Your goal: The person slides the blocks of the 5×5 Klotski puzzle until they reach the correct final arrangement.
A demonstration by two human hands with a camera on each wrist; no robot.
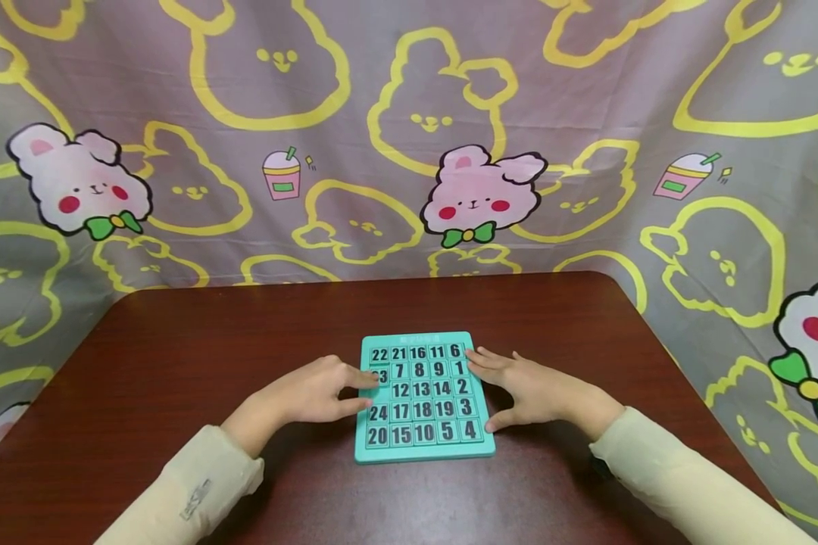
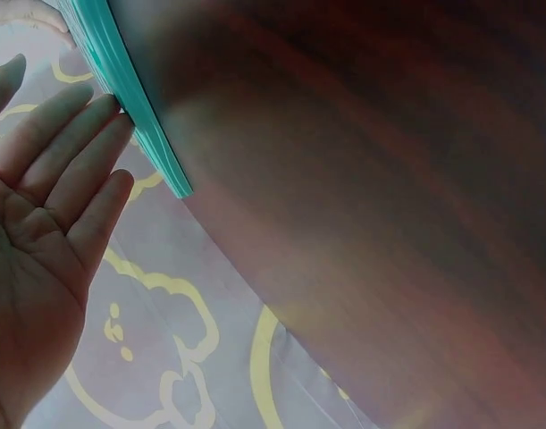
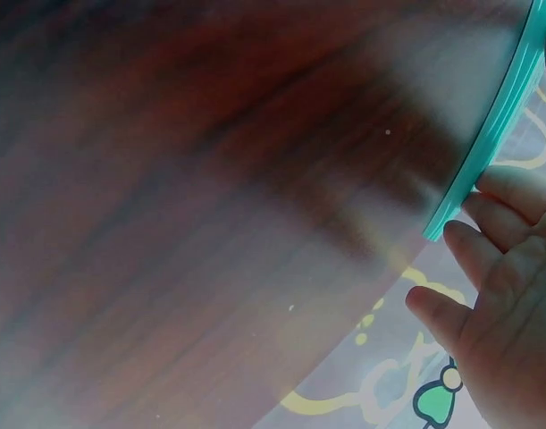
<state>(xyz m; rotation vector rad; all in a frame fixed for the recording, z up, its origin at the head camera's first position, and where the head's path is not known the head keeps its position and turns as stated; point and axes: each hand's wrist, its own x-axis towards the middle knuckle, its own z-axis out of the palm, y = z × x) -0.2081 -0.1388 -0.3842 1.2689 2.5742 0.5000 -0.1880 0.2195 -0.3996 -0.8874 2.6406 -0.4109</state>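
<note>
A turquoise number slide puzzle [image 1: 424,456] lies flat on the table. Its tiles carry dark numerals in a five-wide grid, and the left column has a gap between tile 23 [image 1: 383,375] and tile 24 [image 1: 378,413]. My left hand [image 1: 320,390] comes in from the left, its index fingertip on tile 23 and partly covering it, its thumb by the left rim near tile 24. On the other side, my right hand [image 1: 535,386] rests extended fingers along the puzzle's right edge, with the thumb at the lower right rim. In both wrist views the fingers look mostly straight beside the turquoise edge.
The dark reddish-brown table [image 1: 245,325] has rounded far corners. A grey-pink curtain [image 1: 354,151] printed with yellow outlines and rabbit figures hangs behind it and along both sides.
</note>
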